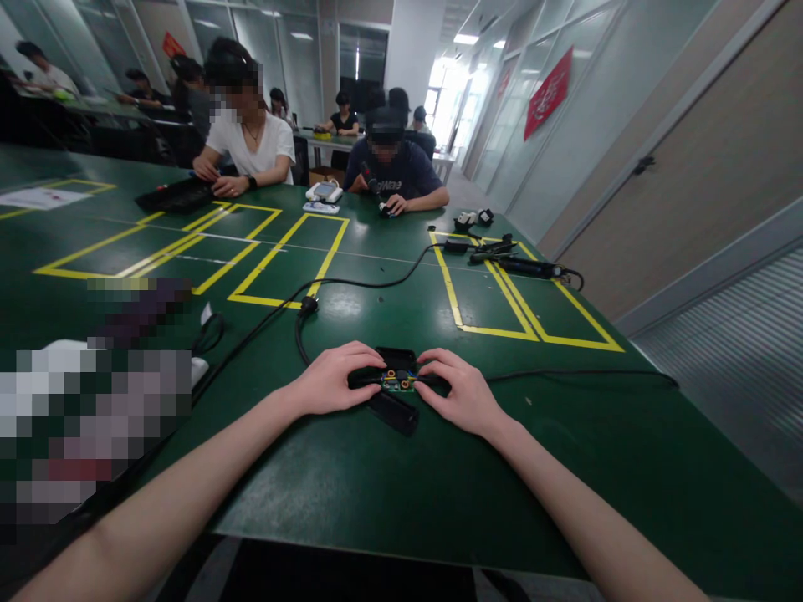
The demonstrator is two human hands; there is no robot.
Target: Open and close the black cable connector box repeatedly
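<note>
A small green circuit board (398, 385) with copper coils and coloured wires lies between my hands, near the front of the green table. My left hand (335, 380) is closed around its left end, where a thick black cable (362, 380) joins. At the right end, my right hand (461, 391) pinches from above and below, with the other black cable (440, 384) inside its grip. One black plastic casing half (396, 354) lies just behind the board. The other casing half (395, 413) rests at an angle in front of it.
A black plug (309, 306) on its cable lies behind my left hand. Yellow tape rectangles (502, 336) mark the green table (351, 485). Black tools and cables (518, 263) lie at the back right. Two people sit across the table. Blurred items (94, 410) stand at the left.
</note>
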